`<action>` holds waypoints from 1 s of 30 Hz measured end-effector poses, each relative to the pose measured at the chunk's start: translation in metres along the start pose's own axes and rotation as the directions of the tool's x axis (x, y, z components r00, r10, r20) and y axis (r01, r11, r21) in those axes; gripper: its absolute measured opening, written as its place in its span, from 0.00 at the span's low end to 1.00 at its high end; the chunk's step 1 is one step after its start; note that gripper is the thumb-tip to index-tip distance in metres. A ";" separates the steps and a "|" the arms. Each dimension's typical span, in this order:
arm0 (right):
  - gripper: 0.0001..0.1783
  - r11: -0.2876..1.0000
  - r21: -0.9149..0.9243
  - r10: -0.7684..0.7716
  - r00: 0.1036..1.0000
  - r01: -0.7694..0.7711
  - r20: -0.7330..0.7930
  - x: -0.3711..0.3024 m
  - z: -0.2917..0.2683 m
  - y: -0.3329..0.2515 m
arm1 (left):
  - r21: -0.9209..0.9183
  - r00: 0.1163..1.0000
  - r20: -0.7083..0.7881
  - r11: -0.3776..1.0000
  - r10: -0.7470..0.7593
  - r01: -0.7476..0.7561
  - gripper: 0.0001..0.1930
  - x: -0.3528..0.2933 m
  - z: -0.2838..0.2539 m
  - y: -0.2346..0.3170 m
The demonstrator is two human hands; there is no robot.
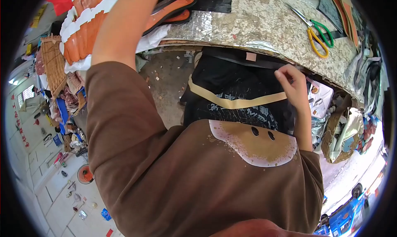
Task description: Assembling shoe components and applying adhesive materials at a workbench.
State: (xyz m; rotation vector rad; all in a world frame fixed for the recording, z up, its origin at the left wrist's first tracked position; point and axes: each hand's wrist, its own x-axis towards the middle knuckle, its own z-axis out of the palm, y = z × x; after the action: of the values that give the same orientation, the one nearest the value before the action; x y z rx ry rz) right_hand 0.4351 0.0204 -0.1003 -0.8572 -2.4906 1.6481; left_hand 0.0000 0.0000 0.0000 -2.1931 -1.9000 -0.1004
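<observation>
My left arm (123, 28) reaches up and forward over the worktable (248, 20), and its hand is cut off by the top edge. Beside that forearm lie orange, black-edged sole-shaped pieces (175, 9), partly overlapping. A flat black piece (213, 0) rests to their right. My right hand (291, 86) hangs at the table's near edge, above my lap, its fingers curled in toward the thumb. Anything inside those fingers is hidden. Below it, a black apron (244, 84) covers my lap, and a tan strip (231, 102) crosses it, passing behind my right wrist.
Scissors (318, 34) with green and yellow handles lie on the table, blades partly apart. Rows of orange-and-white pieces (84, 32) are stacked at the far left. Grey strips (368, 67) hang off the right edge, above a torn carton (335, 133). A small pinkish square (251, 56) sits on the apron.
</observation>
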 end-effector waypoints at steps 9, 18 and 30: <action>0.19 0.938 -0.099 -0.253 0.850 0.333 0.463 -0.007 0.040 -0.040 | 0.354 0.942 -0.288 0.933 0.171 -0.061 0.20 -0.057 0.000 -0.005; 0.16 0.974 0.212 -0.139 0.958 0.086 0.252 -0.019 0.021 -0.042 | -0.738 0.722 0.666 0.029 0.188 0.674 0.35 -0.205 -0.018 0.261; 0.18 0.855 0.512 -0.208 0.958 0.081 0.196 -0.058 -0.030 -0.073 | 0.135 0.813 0.532 -0.925 -0.236 -0.356 0.25 -0.161 0.010 0.302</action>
State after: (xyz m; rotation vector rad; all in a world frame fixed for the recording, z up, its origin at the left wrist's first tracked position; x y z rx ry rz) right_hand 0.4630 -0.0014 -0.0092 -0.4104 -2.0103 2.3017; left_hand 0.2715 -0.1921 -0.0828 -0.3427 0.1631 1.7378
